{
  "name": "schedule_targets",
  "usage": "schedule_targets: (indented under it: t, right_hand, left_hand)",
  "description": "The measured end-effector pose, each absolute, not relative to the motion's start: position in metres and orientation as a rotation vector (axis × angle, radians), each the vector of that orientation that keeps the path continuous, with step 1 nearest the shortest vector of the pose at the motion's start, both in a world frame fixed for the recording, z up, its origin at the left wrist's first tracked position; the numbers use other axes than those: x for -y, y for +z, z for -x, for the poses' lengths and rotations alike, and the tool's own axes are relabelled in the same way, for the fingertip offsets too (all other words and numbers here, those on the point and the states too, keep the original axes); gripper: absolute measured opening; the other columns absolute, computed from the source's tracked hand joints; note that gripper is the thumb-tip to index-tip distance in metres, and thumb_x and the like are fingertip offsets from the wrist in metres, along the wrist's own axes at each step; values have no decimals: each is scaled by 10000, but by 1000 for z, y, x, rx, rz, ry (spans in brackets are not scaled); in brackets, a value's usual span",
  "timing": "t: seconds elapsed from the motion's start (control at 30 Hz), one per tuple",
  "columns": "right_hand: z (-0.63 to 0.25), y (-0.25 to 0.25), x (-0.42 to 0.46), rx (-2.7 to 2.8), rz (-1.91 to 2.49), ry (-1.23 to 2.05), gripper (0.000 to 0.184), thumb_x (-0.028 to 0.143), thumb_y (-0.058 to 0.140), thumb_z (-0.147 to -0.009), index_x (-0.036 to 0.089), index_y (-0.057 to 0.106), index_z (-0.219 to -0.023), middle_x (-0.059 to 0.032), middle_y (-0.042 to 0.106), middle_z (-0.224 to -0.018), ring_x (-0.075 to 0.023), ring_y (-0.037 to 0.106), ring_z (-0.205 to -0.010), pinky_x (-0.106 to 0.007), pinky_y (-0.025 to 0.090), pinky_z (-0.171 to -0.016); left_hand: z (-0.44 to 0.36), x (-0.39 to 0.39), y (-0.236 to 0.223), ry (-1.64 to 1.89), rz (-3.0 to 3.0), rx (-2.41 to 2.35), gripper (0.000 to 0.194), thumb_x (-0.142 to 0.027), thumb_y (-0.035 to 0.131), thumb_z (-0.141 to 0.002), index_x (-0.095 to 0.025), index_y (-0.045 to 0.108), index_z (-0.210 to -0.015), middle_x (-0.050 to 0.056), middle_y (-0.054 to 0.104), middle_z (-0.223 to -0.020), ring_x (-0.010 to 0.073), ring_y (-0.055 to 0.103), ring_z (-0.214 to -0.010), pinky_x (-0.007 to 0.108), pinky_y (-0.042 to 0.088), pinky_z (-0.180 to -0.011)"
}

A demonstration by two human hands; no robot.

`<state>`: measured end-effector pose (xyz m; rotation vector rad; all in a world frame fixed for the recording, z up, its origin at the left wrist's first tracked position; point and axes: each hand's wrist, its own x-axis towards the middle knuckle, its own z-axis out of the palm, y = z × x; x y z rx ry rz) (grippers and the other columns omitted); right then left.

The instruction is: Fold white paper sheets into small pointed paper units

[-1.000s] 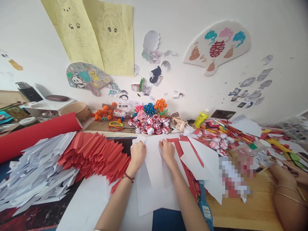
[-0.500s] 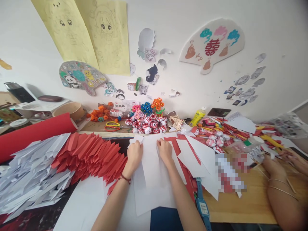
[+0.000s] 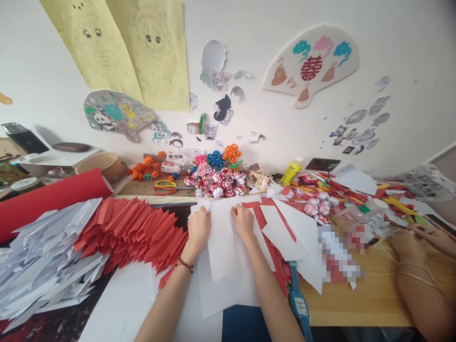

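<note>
A white sheet of paper stretches between my two hands, its lower end hanging over more white paper. My left hand is closed in a fist at the sheet's upper left edge. At the upper right edge my right hand is closed on the same sheet, thumb toward the middle. The fingertips of both hands are mostly hidden behind the knuckles. Close to my left wrist lies a pile of folded red paper pieces. White and red sheets lie to the right of my right hand.
Folded white paper pieces and a red roll lie at the left. Red-and-white paper flowers stand behind my hands. A blue watch lies at the table edge. Another person's hands work at the right.
The view has shifted slightly. The lower end of the sheet between my hands has moved a little; both hands keep their places. The other person's hands at the right have moved slightly.
</note>
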<state>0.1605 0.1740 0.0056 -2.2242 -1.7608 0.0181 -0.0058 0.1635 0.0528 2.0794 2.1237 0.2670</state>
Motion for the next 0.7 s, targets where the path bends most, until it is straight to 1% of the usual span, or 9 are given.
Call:
schedule_targets:
  t: [0.17,0.37,0.7]
  right_hand:
    - [-160,7,-173,1762,2225,23,291,354,411,-982,189,617,-859,-37,681,-800,-132,606,-696,-267,236,-560]
    - [-160,7,-173,1761,2217,21,282,346,413,-980,193,618,-862,-31,680,-796,-131,598,-687,-261,236,-564]
    - [-161,4,-173,1761,2198,2,279,336,405,-980,196,605,-846,-21,673,-790,-131,583,-683,-266,212,-555]
  left_hand:
    - [5,-162,54,277,-2063,-2123,328,-346,330,-968,-121,558,-1037,162,685,-905,282,664,-889,333,465,-719]
    - [4,-162,53,305,-2083,-2124,317,-341,325,-967,-123,547,-1029,153,688,-874,292,670,-845,341,467,-684]
    - [5,-163,52,339,-2065,-2115,324,-382,329,-964,-139,534,-1027,138,689,-874,283,669,-852,330,457,-690]
